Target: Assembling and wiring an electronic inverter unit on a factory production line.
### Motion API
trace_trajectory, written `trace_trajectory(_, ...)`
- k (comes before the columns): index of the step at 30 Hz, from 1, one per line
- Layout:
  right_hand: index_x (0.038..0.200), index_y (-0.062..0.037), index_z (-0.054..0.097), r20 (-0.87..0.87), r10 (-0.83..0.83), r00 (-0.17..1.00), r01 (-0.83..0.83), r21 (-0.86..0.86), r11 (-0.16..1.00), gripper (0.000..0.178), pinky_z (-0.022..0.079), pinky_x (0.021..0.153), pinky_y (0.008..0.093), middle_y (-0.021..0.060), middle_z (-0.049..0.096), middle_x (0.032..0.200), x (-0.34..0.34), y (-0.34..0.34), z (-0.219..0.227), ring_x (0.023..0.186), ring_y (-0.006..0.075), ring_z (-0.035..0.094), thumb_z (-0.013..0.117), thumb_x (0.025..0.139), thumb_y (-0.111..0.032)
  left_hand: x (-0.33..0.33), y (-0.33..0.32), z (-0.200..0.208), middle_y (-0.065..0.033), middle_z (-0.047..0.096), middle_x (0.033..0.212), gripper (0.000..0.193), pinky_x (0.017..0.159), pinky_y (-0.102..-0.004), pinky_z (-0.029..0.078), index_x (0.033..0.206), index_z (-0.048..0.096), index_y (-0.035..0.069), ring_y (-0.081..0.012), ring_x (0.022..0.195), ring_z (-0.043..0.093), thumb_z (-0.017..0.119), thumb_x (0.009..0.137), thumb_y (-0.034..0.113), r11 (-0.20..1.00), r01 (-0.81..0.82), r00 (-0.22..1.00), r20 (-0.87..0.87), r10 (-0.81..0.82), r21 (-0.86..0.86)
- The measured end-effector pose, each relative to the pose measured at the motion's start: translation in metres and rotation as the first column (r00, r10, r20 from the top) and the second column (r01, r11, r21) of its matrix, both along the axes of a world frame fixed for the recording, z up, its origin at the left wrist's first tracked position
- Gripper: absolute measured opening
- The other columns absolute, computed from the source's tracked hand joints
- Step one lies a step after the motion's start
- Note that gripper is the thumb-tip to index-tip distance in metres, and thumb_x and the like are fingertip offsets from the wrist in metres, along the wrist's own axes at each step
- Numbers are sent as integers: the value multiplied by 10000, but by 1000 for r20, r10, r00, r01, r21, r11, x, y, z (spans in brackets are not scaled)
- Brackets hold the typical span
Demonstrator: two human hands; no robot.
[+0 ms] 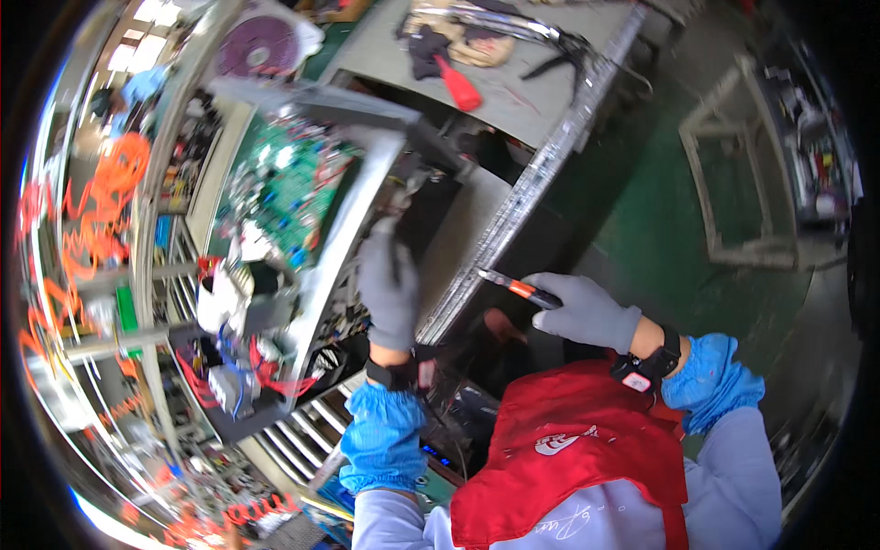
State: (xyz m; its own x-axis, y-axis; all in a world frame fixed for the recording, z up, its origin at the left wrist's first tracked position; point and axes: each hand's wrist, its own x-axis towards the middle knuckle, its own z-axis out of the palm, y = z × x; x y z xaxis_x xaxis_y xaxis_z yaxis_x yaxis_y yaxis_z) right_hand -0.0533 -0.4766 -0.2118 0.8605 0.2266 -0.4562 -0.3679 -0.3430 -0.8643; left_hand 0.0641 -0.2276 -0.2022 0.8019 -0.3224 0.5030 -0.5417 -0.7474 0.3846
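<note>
Our right hand is closed around one tool, black and orange with a metal tip, at the near end of the counter; the tip reaches the counter's silver edge (whether it touches, we cannot tell). Our left hand is apart from the right, left of that edge; it is blurred, and we cannot tell if its fingers grip anything.

To work well here, we judge it best to keep the tip pointed away from the left glove, hold the grip firmly without squeezing, and steady the left hand before bringing the tool closer.

Counting, we have two hands, one tool, two wristbands, two blue cuffs and one red apron, all at the counter's near end. One green tray lies left of the counter, its small parts too blurred to count. One pale frame stands right of the counter.
</note>
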Motion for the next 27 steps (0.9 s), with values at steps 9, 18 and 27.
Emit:
trace_trajectory(9,1051,-30,589,100,-89,991,63,237,969,365,488,754,488,229,642,843,-1,0,-77,833,409,636,588,725,-192,129,74,-48,-190,607,1227,437,724,-360,547,1354,462,-2,-280,935,669,439,961,190,58,-508,813,456,363,859)
trace_trajectory(18,912,-29,583,140,-137,981,76,376,923,255,487,699,515,226,628,746,39,21,-107,749,423,638,582,735,-213,147,0,0,-168,515,1354,461,808,-335,534,1405,420,21,-242,1057,614,424,1007,252,881,-468,760,-476,442,71)
trace_trajectory(27,1055,6,564,160,-208,965,95,525,846,406,504,712,490,235,607,885,123,61,-47,763,412,630,611,770,-280,154,-12,-5,-170,538,1331,456,790,-337,539,1401,423,21,-234,1047,617,420,1014,261,858,-477,741,-437,510,191)
